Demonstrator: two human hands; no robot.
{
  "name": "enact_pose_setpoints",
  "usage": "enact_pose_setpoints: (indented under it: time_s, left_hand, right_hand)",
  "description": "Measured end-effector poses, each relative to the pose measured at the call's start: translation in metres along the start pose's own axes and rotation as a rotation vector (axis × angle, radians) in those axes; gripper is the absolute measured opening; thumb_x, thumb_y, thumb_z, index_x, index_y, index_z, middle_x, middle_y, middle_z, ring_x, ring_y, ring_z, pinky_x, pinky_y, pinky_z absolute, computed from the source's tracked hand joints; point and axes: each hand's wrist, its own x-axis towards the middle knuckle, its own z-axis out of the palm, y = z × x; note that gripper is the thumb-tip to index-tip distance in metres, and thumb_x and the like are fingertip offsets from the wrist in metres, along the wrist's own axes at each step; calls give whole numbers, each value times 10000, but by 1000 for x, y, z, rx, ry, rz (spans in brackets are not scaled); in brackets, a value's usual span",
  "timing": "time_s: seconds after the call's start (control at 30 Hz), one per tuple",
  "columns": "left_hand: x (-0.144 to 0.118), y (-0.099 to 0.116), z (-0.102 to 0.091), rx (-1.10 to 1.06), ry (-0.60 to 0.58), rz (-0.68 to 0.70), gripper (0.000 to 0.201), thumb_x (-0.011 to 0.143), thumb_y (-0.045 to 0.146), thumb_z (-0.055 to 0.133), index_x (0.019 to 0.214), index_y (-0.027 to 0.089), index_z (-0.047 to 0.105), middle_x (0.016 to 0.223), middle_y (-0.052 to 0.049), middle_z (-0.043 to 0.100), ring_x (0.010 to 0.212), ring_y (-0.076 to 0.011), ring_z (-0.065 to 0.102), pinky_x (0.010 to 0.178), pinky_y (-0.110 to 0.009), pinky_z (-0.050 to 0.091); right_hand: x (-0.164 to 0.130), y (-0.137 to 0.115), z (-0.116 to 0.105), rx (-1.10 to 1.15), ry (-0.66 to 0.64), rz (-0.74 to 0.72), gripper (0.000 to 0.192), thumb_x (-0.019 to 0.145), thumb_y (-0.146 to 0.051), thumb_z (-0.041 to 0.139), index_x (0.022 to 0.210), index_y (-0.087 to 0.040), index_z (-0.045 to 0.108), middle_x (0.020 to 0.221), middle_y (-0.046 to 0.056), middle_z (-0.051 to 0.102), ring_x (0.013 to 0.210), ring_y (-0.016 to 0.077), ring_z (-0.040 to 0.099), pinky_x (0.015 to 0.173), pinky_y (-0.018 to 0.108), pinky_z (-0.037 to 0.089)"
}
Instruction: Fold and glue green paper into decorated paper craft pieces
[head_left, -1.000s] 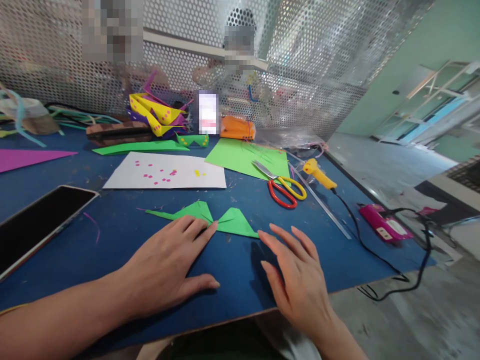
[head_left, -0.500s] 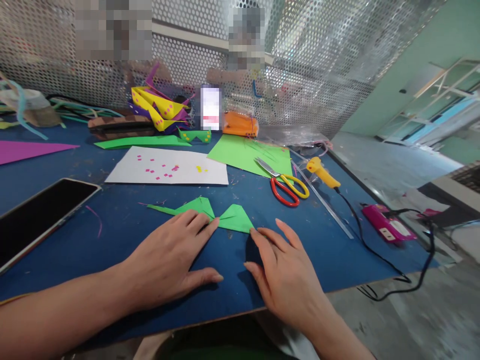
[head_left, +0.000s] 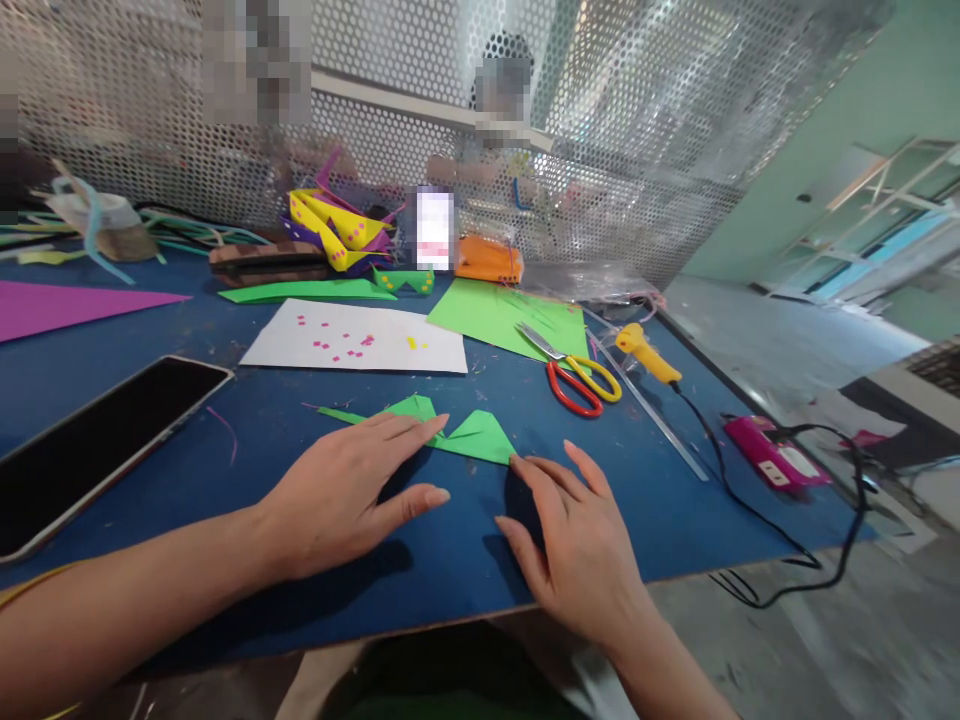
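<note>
Hands [head_left: 352, 490] flat beside folded paper [head_left: 480, 437]

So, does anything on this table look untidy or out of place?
Small things only. Tiny pink and yellow paper bits lie scattered on the white sheet. The black cable of the yellow tool hangs over the table edge. The green folded paper under both hands looks undamaged.

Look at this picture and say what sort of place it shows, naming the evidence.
Probably a paper-craft workbench in a shared workshop: coloured paper pieces like the folded green paper under both hands, scissors, and a glue gun lie on a blue table backed by a perforated metal screen.
</note>
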Motion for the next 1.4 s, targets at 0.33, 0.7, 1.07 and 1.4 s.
enact_pose_setpoints:
  time_s: [0.33, 0.7, 1.07, 1.4]
  left_hand:
    - [3, 10, 0, 20, -8, 56, 611, 982, 634, 377, 1297, 185, 644, 1246, -113, 679, 1126, -294, 616, 948, -449, 520]
    - [0, 13, -1, 38, 20, 20, 658, 954, 661, 417, 1352, 172, 606, 1291, -124, 671, 1177, -314, 619, 995, -474, 513]
    - [-1, 11, 6, 90, 24, 108, 700, 910, 698, 476, 1317, 150, 631, 1278, -152, 663, 1137, -347, 608, 971, -522, 503]
    - [-1, 12, 3, 118, -5, 117, 709, 922, 708, 435, 1323, 152, 619, 1303, -151, 649, 1159, -341, 592, 1008, -522, 478]
  right_hand:
    - [-1, -2, 2, 5, 10, 9, 401, 987, -328, 499, 1278, -64, 577, 1141, 143, 727, 1082, 264, 666, 1122, 531, 372]
    - [-2, 0, 4, 12, 9, -3, 389, 983, -287, 503, 1295, -67, 575, 1163, 137, 716, 1095, 266, 653, 1124, 538, 353]
    - [2, -3, 5, 8, 24, -14, 336, 972, -251, 505, 1239, -65, 589, 1090, 126, 726, 1035, 263, 661, 1107, 549, 370]
    - [-5, 8, 5, 62, 35, 94, 443, 990, -266, 480, 1398, -97, 450, 1303, 142, 657, 1211, 258, 594, 1043, 487, 469]
